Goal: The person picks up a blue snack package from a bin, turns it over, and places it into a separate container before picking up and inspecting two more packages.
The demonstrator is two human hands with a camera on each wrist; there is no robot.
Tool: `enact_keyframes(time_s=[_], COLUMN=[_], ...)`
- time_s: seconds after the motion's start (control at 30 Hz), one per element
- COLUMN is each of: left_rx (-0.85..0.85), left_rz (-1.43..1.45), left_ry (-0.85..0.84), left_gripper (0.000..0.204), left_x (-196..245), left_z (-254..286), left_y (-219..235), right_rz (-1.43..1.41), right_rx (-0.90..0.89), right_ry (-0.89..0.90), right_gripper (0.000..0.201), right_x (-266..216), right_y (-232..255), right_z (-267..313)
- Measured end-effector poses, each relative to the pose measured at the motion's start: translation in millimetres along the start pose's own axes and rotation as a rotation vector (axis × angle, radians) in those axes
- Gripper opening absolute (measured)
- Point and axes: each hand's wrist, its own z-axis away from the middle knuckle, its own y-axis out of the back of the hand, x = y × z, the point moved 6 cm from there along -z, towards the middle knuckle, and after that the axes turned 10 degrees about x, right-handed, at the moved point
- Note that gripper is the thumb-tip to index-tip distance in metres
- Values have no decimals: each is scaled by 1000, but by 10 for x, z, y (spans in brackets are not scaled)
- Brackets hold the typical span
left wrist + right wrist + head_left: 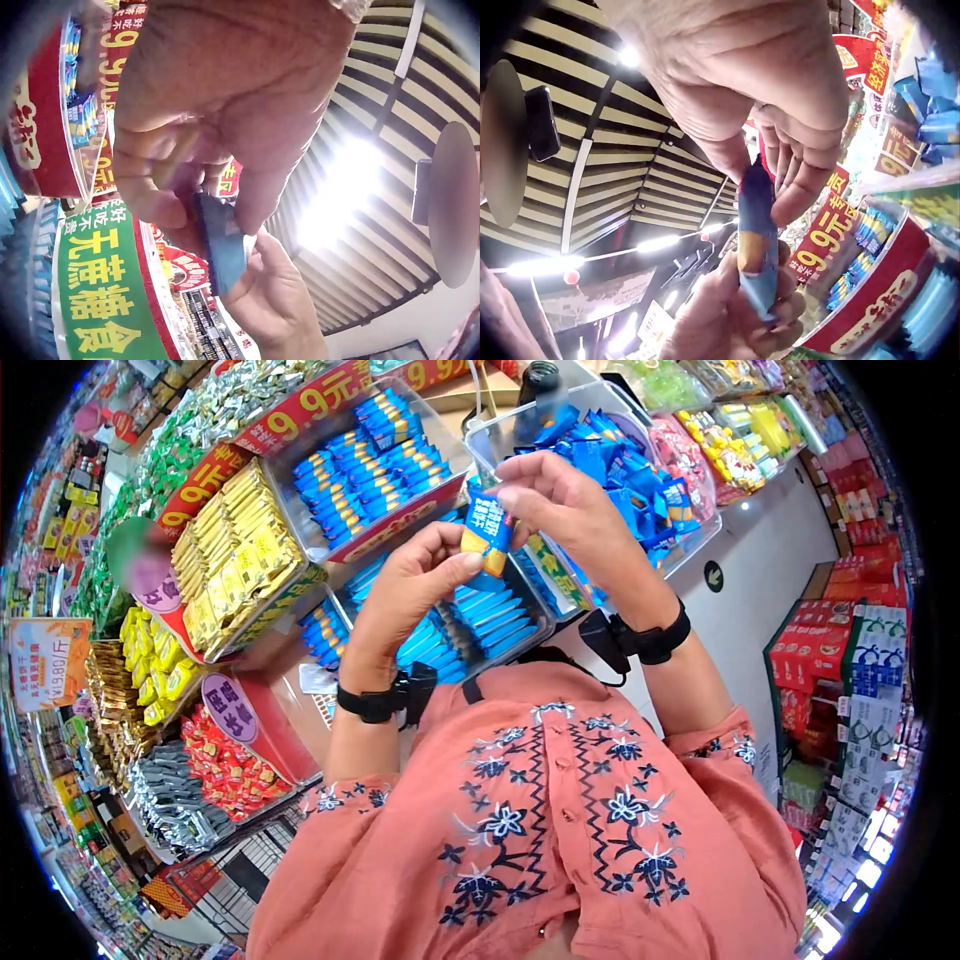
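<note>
Both hands hold one small blue snack packet [489,523] with white lettering and a yellow biscuit picture, in front of the chest. My left hand [412,582] pinches its lower left part between thumb and fingers. The right hand [572,510] grips its upper end, thumb close to the crimped edge. In the left wrist view the packet [223,244] appears side-on, between the fingers of both hands. The right wrist view shows the packet [757,236] upright, one hand above and the other below. Its seal looks closed there.
A clear bin holds loose blue packets [625,480] beyond the right hand. Rows of blue-and-yellow packets [370,475] and yellow packets [240,560] stand left. Light-blue packets [495,625] lie below the hands. Stacked cartons [812,645] are at right, a wire cart [250,870] at lower left.
</note>
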Motion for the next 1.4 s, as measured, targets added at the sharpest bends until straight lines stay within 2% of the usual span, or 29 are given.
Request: enact_keyframes(time_s=[0.1, 0.23, 0.33, 0.67, 1.17, 1.4], left_rx=[82, 179, 188, 199, 171, 173], left_rz=[176, 310, 317, 213, -8, 55], left_ry=[-28, -46, -81, -111, -51, -85], left_gripper=[30, 38, 41, 49, 39, 29], left_x=[-107, -57, 4, -8, 65, 193], left_z=[-67, -105, -125, -152, -158, -216], left_y=[109, 130, 84, 30, 18, 93], right_rz=[-130, 19, 51, 26, -72, -102], right_rx=[29, -47, -135, -100, -69, -40], right_ry=[-28, -66, -109, -134, -208, -210], right_gripper=[37, 40, 39, 32, 32, 28], right_x=[50, 150, 275, 265, 317, 360], right_y=[-41, -120, -184, -131, 49, 142], right_z=[-24, 11, 29, 33, 40, 31])
